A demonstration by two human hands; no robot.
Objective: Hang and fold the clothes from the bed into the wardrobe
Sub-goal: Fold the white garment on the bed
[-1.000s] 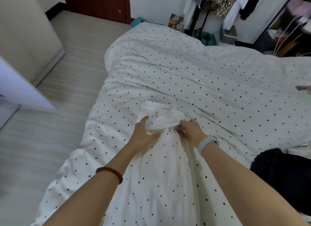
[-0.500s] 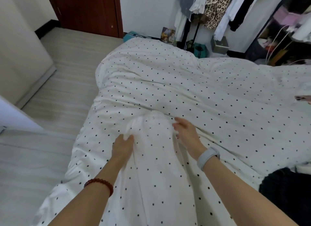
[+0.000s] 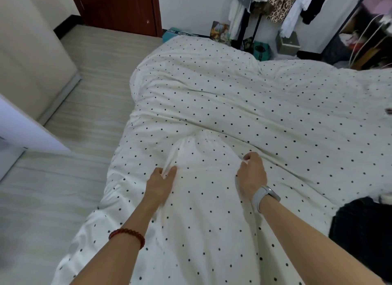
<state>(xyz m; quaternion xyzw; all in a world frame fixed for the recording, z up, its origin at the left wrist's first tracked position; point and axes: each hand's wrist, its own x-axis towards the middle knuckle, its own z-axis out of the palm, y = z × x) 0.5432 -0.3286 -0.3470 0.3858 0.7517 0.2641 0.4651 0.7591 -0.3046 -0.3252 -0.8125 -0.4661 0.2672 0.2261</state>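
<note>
The person's left hand (image 3: 161, 181) pinches one edge of a white polka-dot garment (image 3: 203, 178) and the right hand (image 3: 251, 174) grips the opposite edge, the two now set apart. A second ago both hands were bunched together over crumpled fabric; the garment has since been drawn flat on the matching polka-dot duvet (image 3: 275, 106). It looks ready for folding, while a black garment (image 3: 364, 231) waits at the bed's right, the clothes rack (image 3: 275, 6) beyond.
</note>
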